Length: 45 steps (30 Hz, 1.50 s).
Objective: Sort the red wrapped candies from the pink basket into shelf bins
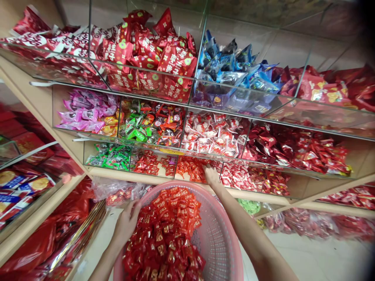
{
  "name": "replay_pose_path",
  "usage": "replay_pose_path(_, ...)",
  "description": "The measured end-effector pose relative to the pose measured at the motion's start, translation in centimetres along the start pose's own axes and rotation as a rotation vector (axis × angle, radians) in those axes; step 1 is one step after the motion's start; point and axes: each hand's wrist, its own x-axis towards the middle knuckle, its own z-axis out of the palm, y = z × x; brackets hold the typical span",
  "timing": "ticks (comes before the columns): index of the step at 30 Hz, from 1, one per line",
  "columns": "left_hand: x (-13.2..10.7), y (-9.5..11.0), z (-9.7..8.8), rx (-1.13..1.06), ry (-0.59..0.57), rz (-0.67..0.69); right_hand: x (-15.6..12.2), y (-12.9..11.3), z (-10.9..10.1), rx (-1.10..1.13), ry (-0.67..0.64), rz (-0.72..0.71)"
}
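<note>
A pink plastic basket [218, 230] sits low in front of me, heaped with small red-wrapped candies [166, 234]. My left hand [127, 220] grips the basket's left rim. My right hand [211, 175] reaches forward into the lowest clear shelf bin of orange-red candies [190, 168], fingers down among the wrappers; whether it holds any is hidden.
Tiered clear acrylic bins fill the shelf: red packets [164, 54] and blue packets [231, 66] on top, purple [84, 111], mixed, white-red and dark red candies in the middle, green [113, 156] at bottom left. Red boxes [17, 183] stand on a left shelf. Bagged candy lies on the floor.
</note>
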Motion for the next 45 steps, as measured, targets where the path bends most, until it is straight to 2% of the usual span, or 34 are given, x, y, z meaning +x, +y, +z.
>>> replay_pose_path(4,0.0,-0.1,0.0,0.011,-0.001,0.001,-0.8,-0.1,-0.7,0.199,0.11,-0.006)
replay_pose_path(6,0.0,-0.2,0.1,0.012,0.007,0.006,-1.5,-0.5,-1.0,0.434,0.167,-0.037)
replay_pose_path(8,0.1,-0.3,0.2,0.01,0.012,0.012,-2.4,-1.2,-1.1,0.742,0.164,-0.078)
replay_pose_path(10,0.1,-0.3,0.2,0.009,0.013,0.017,-3.5,-2.0,-1.0,1.059,0.067,-0.109)
replay_pose_path(12,0.1,-0.3,0.2,0.011,0.015,0.025,-4.7,-2.8,-0.9,1.309,-0.09,-0.136)
replay_pose_path(15,0.1,-0.1,0.1,0.017,0.012,0.02,-6.0,-3.3,-0.6,1.485,-0.259,-0.158)
replay_pose_path(23,0.0,0.1,0.0,0.019,-0.012,0.009,-7.1,-2.5,2.1,1.535,-0.417,-0.083)
replay_pose_path(29,0.0,0.4,-0.1,0.017,-0.009,0.007,-8.1,-2.5,4.3,1.434,-0.495,-0.064)
replay_pose_path(37,0.1,-0.1,0.1,-0.003,-0.019,0.002,-8.2,-2.8,4.5,1.343,-0.537,-0.126)
replay_pose_path(45,0.1,-0.3,0.1,-0.004,-0.014,0.009,-7.8,-3.1,5.1,1.392,-0.588,-0.049)
